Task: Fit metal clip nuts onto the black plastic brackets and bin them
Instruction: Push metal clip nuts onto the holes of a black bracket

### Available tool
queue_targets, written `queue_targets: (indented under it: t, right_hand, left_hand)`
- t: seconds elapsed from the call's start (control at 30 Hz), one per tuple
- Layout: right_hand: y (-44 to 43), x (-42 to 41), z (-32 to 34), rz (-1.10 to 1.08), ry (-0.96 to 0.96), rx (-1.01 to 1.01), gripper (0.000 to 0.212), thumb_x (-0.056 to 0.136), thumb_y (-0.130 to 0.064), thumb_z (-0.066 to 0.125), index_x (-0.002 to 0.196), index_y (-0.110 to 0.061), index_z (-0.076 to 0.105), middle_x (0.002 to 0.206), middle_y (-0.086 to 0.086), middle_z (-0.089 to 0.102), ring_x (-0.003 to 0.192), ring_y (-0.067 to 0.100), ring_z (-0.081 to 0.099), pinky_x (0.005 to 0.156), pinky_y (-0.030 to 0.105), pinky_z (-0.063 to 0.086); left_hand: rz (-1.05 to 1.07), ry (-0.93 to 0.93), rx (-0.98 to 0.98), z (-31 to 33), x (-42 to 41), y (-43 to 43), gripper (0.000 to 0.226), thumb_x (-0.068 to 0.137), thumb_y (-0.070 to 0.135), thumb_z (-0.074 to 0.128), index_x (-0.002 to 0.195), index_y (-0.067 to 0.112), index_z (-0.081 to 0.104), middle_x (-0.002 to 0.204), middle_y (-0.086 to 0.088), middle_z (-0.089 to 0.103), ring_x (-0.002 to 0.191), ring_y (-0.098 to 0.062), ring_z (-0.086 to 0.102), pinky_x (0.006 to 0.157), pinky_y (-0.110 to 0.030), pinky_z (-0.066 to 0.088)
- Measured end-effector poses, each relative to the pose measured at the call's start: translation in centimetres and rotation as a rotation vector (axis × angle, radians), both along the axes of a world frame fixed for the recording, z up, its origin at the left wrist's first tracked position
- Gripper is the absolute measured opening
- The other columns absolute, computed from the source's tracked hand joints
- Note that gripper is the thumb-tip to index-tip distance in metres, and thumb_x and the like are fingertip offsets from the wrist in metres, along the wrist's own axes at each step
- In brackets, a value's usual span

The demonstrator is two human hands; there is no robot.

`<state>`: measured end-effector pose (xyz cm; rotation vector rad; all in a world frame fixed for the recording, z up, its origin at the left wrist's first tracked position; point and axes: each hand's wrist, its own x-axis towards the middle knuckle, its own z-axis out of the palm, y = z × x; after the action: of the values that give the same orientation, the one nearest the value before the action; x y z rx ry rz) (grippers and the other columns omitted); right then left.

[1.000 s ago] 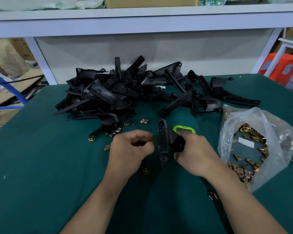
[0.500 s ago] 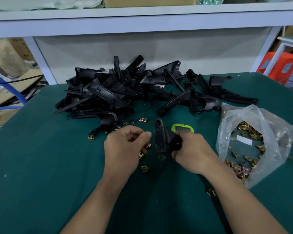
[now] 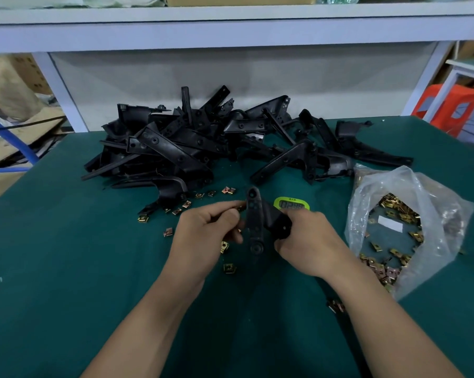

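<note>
My right hand (image 3: 309, 241) grips a black plastic bracket (image 3: 255, 222) by its thick side, its flat strip standing upright above the green table (image 3: 66, 268). My left hand (image 3: 203, 236) pinches a small metal clip nut (image 3: 241, 207) against the strip's left edge near its top; my fingers hide most of the nut. Several loose clip nuts (image 3: 225, 246) lie on the table beneath and left of my hands. A big pile of black brackets (image 3: 192, 143) fills the back of the table.
A clear plastic bag (image 3: 410, 227) full of clip nuts lies open at the right. A green digital timer (image 3: 291, 204) sits just behind my right hand. A grey shelf (image 3: 230, 28) runs overhead. An orange stool (image 3: 448, 107) stands beyond the table's right edge.
My left hand has moved back in to the bracket's upper left edge with a clip nut between its fingertips. The bracket has stayed upright in my right hand.
</note>
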<state>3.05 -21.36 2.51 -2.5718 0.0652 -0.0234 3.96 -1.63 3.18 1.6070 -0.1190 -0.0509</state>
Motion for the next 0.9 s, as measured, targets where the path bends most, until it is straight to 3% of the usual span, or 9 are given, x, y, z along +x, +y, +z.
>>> queue_targets:
  t: [0.07,0.2,0.4,0.5,0.67,0.8,0.9]
  right_hand:
    - [-0.1,0.1,-0.1,-0.005,-0.008,-0.005,0.02,0.076,-0.021,0.067,0.089,-0.034,0.06,0.076,-0.005,0.062,0.076,0.025,0.062,0.069,0.038,0.057]
    - [-0.1,0.1,-0.2,0.019,-0.004,-0.024,0.025,0.077,-0.02,0.068,0.076,-0.038,0.05,0.076,-0.006,0.061,0.076,0.024,0.063,0.069,0.039,0.058]
    - [0.2,0.2,-0.3,0.032,0.01,-0.069,0.029,0.079,-0.022,0.07,0.074,-0.04,0.048,0.08,-0.007,0.061,0.081,0.026,0.064,0.073,0.036,0.058]
    - [0.2,0.2,-0.4,0.003,0.003,-0.101,0.022,0.079,-0.021,0.069,0.084,-0.036,0.053,0.077,-0.007,0.056,0.078,0.027,0.062,0.069,0.034,0.054]
    - [0.9,0.1,-0.8,-0.039,-0.05,-0.206,0.039,0.079,-0.016,0.065,0.113,-0.036,0.062,0.069,-0.013,0.042,0.072,0.027,0.051,0.067,0.031,0.042]
    - [1.4,-0.2,-1.1,-0.084,-0.1,-0.232,0.038,0.078,-0.016,0.064,0.112,-0.034,0.06,0.065,-0.012,0.038,0.069,0.03,0.048,0.067,0.032,0.039]
    - [1.7,-0.5,-1.2,-0.07,-0.121,-0.251,0.036,0.079,-0.021,0.064,0.111,-0.033,0.055,0.069,-0.008,0.041,0.073,0.033,0.055,0.066,0.032,0.037]
  left_hand:
    - [-0.013,0.037,-0.049,0.4,-0.1,0.3,0.019,0.095,0.008,0.068,0.09,0.019,0.083,0.074,-0.008,0.074,0.056,-0.014,0.062,0.06,-0.021,0.053]
    - [-0.028,0.107,-0.112,1.0,0.0,0.7,0.014,0.092,0.011,0.071,0.084,0.013,0.082,0.071,-0.009,0.071,0.057,-0.015,0.06,0.061,-0.02,0.052]
    - [-0.053,0.162,-0.12,1.4,-0.3,0.8,0.02,0.092,0.015,0.07,0.075,0.016,0.081,0.069,-0.007,0.067,0.054,-0.013,0.056,0.055,-0.017,0.048]
    - [-0.064,0.154,-0.088,1.5,-0.3,0.8,0.024,0.091,0.016,0.07,0.068,0.015,0.078,0.066,-0.006,0.064,0.054,-0.013,0.054,0.055,-0.017,0.047]
    - [-0.004,0.091,0.031,1.1,-0.6,0.4,0.031,0.091,0.016,0.071,0.061,0.011,0.074,0.06,-0.004,0.061,0.055,-0.015,0.05,0.061,-0.017,0.045]
    - [0.168,-0.057,0.274,0.8,-1.2,-0.6,0.019,0.093,0.031,0.07,0.075,0.029,0.079,0.057,-0.004,0.06,0.051,-0.007,0.049,0.052,-0.021,0.043]
    - [0.224,-0.189,0.471,0.8,-2.1,-1.4,0.026,0.084,0.051,0.067,0.08,0.026,0.074,0.061,0.005,0.064,0.054,-0.004,0.057,0.054,-0.028,0.048]
